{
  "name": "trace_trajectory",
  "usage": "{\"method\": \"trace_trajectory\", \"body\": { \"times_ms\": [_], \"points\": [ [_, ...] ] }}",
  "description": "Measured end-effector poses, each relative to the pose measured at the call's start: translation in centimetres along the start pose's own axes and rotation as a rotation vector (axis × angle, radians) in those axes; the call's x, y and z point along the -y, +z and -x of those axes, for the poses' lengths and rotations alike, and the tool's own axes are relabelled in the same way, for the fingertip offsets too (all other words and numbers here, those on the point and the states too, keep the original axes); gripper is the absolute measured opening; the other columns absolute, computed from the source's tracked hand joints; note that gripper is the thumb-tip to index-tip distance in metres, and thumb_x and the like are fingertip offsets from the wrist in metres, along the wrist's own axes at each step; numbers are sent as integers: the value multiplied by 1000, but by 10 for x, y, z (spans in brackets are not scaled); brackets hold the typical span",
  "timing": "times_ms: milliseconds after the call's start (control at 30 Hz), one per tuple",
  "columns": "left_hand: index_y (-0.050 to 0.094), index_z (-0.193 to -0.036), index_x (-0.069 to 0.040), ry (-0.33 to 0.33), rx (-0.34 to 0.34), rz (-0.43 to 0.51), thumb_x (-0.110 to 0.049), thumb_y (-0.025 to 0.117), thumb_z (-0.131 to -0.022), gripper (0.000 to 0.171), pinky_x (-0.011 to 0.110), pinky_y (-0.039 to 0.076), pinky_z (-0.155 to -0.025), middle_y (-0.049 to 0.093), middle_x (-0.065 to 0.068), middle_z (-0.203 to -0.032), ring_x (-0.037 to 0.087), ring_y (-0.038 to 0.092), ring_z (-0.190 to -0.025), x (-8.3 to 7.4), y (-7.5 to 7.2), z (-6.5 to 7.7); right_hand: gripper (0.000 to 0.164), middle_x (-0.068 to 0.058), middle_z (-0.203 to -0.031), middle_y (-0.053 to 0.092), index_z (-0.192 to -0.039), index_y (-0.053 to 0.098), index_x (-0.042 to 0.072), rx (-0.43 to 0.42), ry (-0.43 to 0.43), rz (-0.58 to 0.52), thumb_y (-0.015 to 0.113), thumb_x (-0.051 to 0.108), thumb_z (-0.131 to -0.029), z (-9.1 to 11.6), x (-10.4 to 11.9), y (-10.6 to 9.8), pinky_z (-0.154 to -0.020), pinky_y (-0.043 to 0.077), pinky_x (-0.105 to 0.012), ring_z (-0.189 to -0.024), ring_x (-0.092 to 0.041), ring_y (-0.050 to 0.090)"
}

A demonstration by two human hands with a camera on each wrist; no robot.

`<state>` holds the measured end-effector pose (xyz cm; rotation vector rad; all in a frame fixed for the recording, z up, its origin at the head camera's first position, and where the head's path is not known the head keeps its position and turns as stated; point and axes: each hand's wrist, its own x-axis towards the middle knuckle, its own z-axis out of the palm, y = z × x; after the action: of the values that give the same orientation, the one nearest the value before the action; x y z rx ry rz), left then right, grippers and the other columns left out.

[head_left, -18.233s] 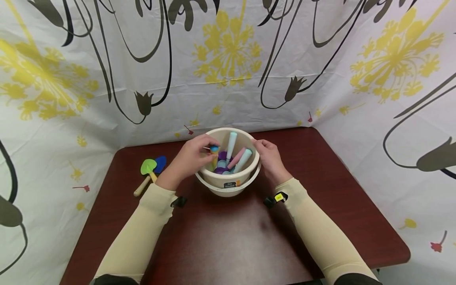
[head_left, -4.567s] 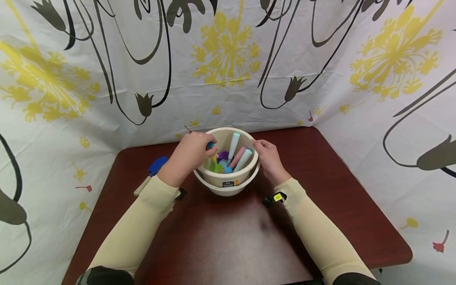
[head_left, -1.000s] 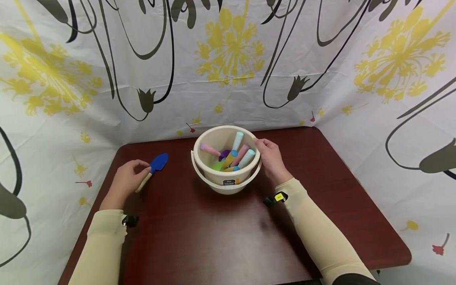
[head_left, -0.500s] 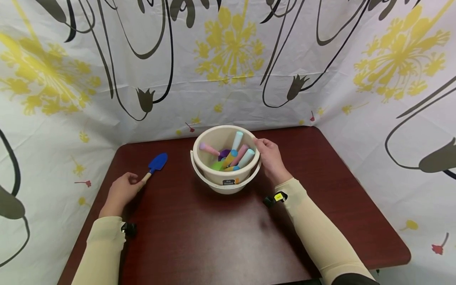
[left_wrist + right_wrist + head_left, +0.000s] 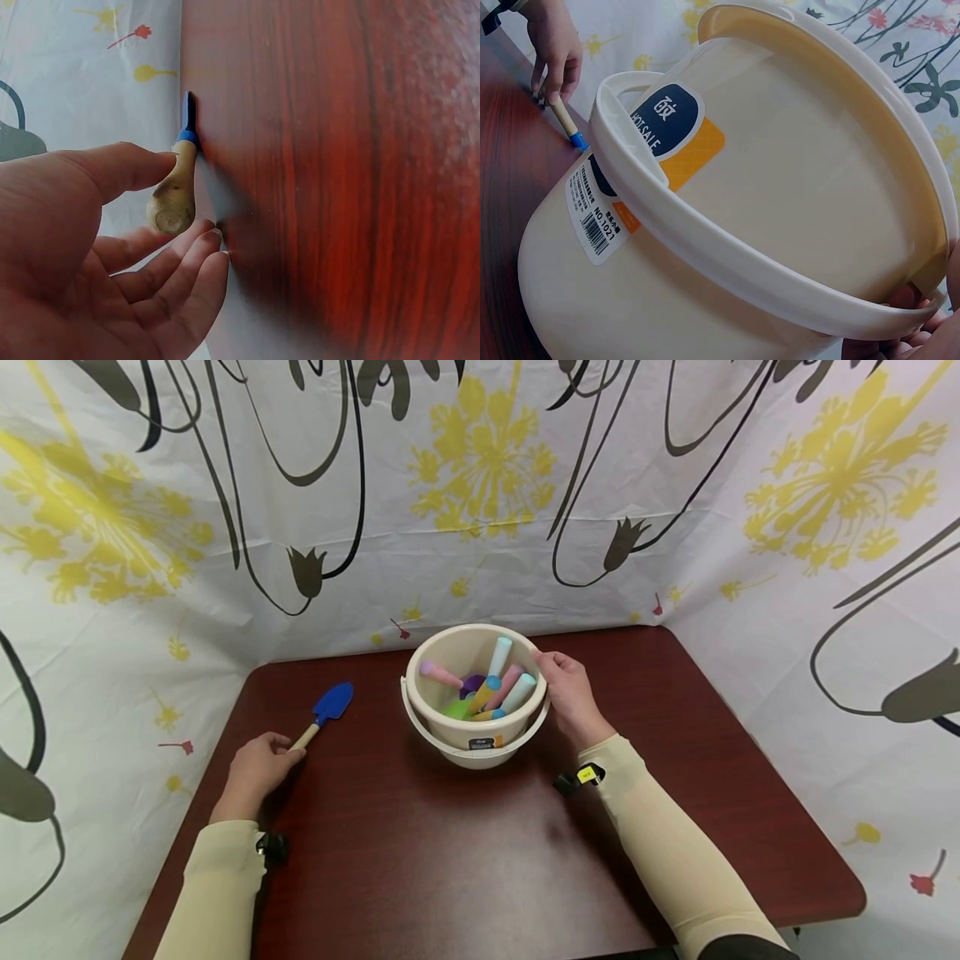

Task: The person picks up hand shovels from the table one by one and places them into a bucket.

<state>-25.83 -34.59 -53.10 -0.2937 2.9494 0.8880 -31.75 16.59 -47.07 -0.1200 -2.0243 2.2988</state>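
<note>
A toy trowel with a blue blade and a wooden handle (image 5: 306,737) lies at the table's left. My left hand (image 5: 255,768) pinches the handle near its end, thumb on one side and index finger on the other. The left wrist view shows the other fingers loosely bent beside the tabletop. A cream bucket (image 5: 450,732) stands at the back middle, its white bail hanging across the front. My right hand (image 5: 572,693) holds the bucket's right rim. Inside lie several toy tools: mint handles (image 5: 518,693), pink handles (image 5: 441,674), yellow ones with blue ends (image 5: 483,695), and purple and green heads.
The dark red tabletop (image 5: 450,852) extends in front of the bucket and to its right. A white cloth with yellow and grey flower prints (image 5: 480,577) hangs behind the table and along both sides.
A green trowel left the table earlier, and more tools lie in the bucket now. My left hand went from the bucket to the blue trowel, slid down to its handle end and closed on it.
</note>
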Motion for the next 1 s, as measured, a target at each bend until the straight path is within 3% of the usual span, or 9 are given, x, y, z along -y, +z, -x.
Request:
{"method": "trace_trajectory", "body": {
  "times_ms": [467, 1000],
  "points": [
    [69, -127, 9, 29, -56, 13, -26, 72, -107, 40, 56, 55, -83, 73, 28, -112, 41, 68, -94, 0, 0, 5, 35, -6, -100, 70, -102, 70, 4, -3, -7, 7, 71, 38, -109, 0, -1, 0, -71, 60, -23, -81, -11, 70],
    [78, -125, 2, 34, -345, 115, -29, 75, -108, 35, 44, 48, -77, 78, 24, -108, 39, 67, -94, 0, 1, 8, 35, -6, -98, 70, -101, 70, 4, -8, -13, 19, 70, 38, -109, -1, -2, 0, -67, 59, -23, -79, -11, 69]
  ]
}}
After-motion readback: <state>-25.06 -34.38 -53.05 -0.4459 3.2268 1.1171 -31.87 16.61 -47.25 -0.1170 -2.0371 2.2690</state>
